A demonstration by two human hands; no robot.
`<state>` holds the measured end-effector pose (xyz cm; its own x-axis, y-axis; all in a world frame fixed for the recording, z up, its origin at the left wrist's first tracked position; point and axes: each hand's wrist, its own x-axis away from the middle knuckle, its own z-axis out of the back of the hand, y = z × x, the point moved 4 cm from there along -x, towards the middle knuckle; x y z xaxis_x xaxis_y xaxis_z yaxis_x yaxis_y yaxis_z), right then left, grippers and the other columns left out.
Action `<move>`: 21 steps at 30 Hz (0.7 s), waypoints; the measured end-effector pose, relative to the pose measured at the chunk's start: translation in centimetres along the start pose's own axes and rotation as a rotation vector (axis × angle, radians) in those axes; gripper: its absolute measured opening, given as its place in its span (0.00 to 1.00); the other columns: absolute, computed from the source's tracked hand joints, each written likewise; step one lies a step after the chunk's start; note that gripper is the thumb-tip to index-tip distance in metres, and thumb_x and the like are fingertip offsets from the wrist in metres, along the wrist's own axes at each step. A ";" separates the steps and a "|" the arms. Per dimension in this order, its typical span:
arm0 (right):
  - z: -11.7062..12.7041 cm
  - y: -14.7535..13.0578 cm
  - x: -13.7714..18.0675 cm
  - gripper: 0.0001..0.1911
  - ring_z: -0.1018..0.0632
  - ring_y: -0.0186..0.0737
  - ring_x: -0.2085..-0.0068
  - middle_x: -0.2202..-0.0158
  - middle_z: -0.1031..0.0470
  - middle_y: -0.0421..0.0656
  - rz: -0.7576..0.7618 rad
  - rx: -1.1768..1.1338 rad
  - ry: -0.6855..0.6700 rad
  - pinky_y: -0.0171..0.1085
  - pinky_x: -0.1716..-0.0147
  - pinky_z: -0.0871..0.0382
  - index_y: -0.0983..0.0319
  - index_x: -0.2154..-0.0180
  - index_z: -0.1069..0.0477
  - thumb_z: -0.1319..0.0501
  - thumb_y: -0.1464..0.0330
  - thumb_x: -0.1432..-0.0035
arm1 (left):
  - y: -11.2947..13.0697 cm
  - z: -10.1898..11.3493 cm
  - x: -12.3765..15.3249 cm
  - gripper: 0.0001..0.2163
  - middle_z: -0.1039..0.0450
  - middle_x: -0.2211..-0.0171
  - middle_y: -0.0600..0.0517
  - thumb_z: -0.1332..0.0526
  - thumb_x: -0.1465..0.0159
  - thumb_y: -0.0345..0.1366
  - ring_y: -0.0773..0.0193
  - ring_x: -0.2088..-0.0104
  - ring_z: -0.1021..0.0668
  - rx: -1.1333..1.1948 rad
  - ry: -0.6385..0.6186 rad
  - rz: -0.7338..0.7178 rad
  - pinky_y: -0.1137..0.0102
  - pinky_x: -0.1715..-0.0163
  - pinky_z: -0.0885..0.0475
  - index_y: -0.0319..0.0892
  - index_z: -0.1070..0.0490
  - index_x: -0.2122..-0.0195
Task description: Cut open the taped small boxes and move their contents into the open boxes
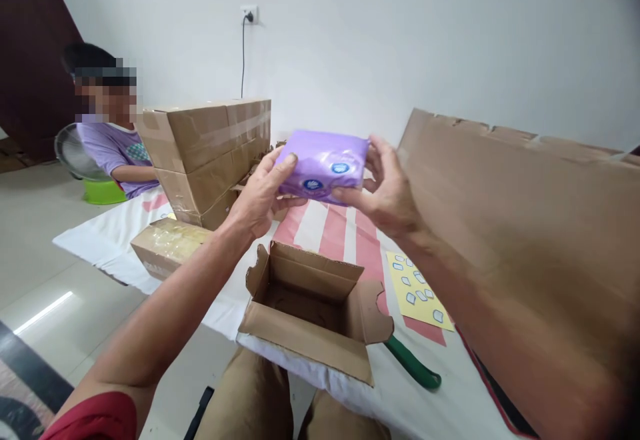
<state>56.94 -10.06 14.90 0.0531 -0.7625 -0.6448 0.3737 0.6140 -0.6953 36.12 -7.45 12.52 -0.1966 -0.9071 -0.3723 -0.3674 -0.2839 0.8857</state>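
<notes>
Both my hands hold up a purple plastic-wrapped pack (323, 163) with round blue and white marks on its near side. My left hand (260, 193) grips its left end with the thumb on top. My right hand (383, 190) pinches its right end. Below the pack, just in front of my knees, stands a small open cardboard box (310, 310) with its flaps spread, and nothing shows inside it.
Stacked taped cartons (210, 153) and a flat wrapped carton (167, 243) stand to the left on a white and pink striped sheet (345, 233). A large cardboard sheet (525, 227) rises at right. A green handle (413, 363) lies by the box. A person sits at far left.
</notes>
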 end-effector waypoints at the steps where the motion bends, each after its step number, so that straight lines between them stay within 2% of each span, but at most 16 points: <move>1: -1.0 1.2 0.0 0.67 0.38 0.62 0.27 0.25 0.42 0.52 -0.030 0.018 -0.032 0.57 0.36 0.29 0.55 0.26 0.50 0.22 0.44 0.59 | -1.2 0.7 -0.1 0.23 0.22 0.53 0.51 0.28 0.39 0.49 0.57 0.57 0.17 0.035 0.059 0.078 0.60 0.58 0.17 0.50 0.28 0.46; 5: -4.3 4.0 -0.3 0.70 0.43 0.65 0.25 0.23 0.47 0.55 -0.075 0.113 -0.230 0.61 0.33 0.35 0.57 0.24 0.51 0.22 0.43 0.60 | -5.6 4.2 -0.6 0.13 0.25 0.65 0.54 0.31 0.42 0.34 0.65 0.68 0.22 0.141 0.363 0.290 0.65 0.64 0.19 0.42 0.29 0.58; 8: -4.6 4.5 0.2 0.63 0.42 0.66 0.25 0.24 0.45 0.55 -0.076 0.191 -0.341 0.65 0.31 0.39 0.56 0.25 0.47 0.23 0.46 0.55 | -8.1 7.2 -0.6 0.09 0.26 0.68 0.54 0.34 0.42 0.33 0.66 0.70 0.23 0.097 0.552 0.342 0.66 0.66 0.20 0.42 0.30 0.60; 11: -2.8 4.6 1.9 0.49 0.34 0.65 0.29 0.27 0.38 0.52 -0.131 0.231 -0.310 0.66 0.34 0.35 0.55 0.29 0.39 0.27 0.51 0.46 | -10.8 9.6 -0.3 0.09 0.26 0.69 0.54 0.34 0.42 0.33 0.65 0.71 0.23 0.026 0.642 0.382 0.66 0.66 0.22 0.42 0.30 0.60; 14: 0.0 4.9 4.2 0.37 0.26 0.63 0.36 0.31 0.31 0.51 -0.226 0.280 -0.215 0.64 0.39 0.28 0.55 0.34 0.31 0.31 0.52 0.43 | -14.5 11.0 0.6 0.10 0.27 0.70 0.53 0.33 0.42 0.33 0.64 0.71 0.23 -0.027 0.701 0.441 0.65 0.67 0.23 0.42 0.30 0.60; 18: 3.7 6.0 7.5 0.29 0.17 0.57 0.50 0.33 0.28 0.49 -0.373 0.383 -0.132 0.61 0.46 0.22 0.53 0.45 0.22 0.33 0.47 0.44 | -19.3 12.3 1.7 0.13 0.24 0.68 0.51 0.32 0.43 0.33 0.60 0.68 0.21 -0.101 0.784 0.470 0.65 0.66 0.22 0.42 0.28 0.56; 21: 6.5 7.3 10.2 0.26 0.16 0.54 0.58 0.34 0.26 0.47 -0.439 0.458 -0.092 0.58 0.53 0.19 0.49 0.50 0.19 0.34 0.45 0.46 | -22.0 13.7 1.6 0.20 0.22 0.63 0.49 0.32 0.43 0.31 0.57 0.63 0.18 -0.158 0.860 0.463 0.64 0.62 0.21 0.42 0.29 0.49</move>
<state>66.21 -14.66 5.28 -0.1233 -0.9499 -0.2871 0.7356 0.1067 -0.6690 31.40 1.56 -11.35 0.4598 -0.8383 0.2930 -0.2831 0.1743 0.9431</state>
